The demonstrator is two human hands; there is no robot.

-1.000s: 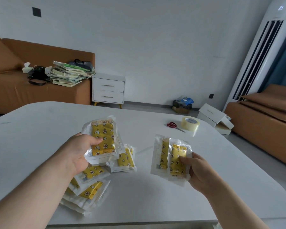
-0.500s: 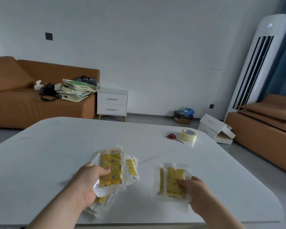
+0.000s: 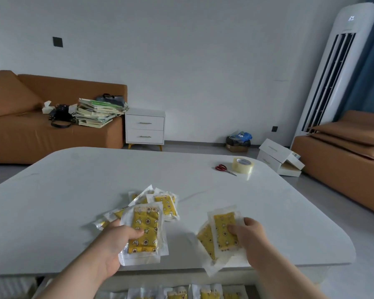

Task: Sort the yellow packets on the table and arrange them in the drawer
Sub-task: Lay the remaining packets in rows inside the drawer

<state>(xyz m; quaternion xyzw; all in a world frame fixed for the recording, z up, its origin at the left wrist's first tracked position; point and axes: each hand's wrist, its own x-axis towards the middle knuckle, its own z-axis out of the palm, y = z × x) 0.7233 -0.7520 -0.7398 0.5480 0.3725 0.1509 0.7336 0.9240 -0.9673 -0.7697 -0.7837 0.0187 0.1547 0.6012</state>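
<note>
I've got the left hand (image 3: 119, 240) wrapped around a squared-up stack (image 3: 145, 231) of yellow packets in clear wrappers. The thumb lies across the face and the fingers are underneath, over the near part of the tabletop (image 3: 63, 201). The right hand (image 3: 251, 238) pinches a fanned pair (image 3: 221, 231), at least two packets, one slipping out sideways behind the other and hanging past the tabletop's near edge. How many sit in the left stack I can't tell, because only the top one shows its face.

Just beyond the left hand there's the loose pile (image 3: 160, 201), several packets overlapping at odd angles, flat on the tabletop. That's the unsorted lot, and by my reading it's the bulk of what's left.

Down at the very bottom of the view, below the tabletop's near edge, the drawer (image 3: 249, 293) stands open. A row of filed packets (image 3: 207, 293) is already lying in it side by side. Only the top strip of that row shows, so I can't say how full it is.

So my call is that we're somewhere in the middle. Some packets are in the drawer, two handfuls look sorted and ready to go down, and the pile needs picking through. Farther out on the right, the red-handled scissors (image 3: 224, 168) and the roll of clear tape (image 3: 242, 165) sit just beside each other, well apart from the packets and, I'd judge, no part of this job.
</note>
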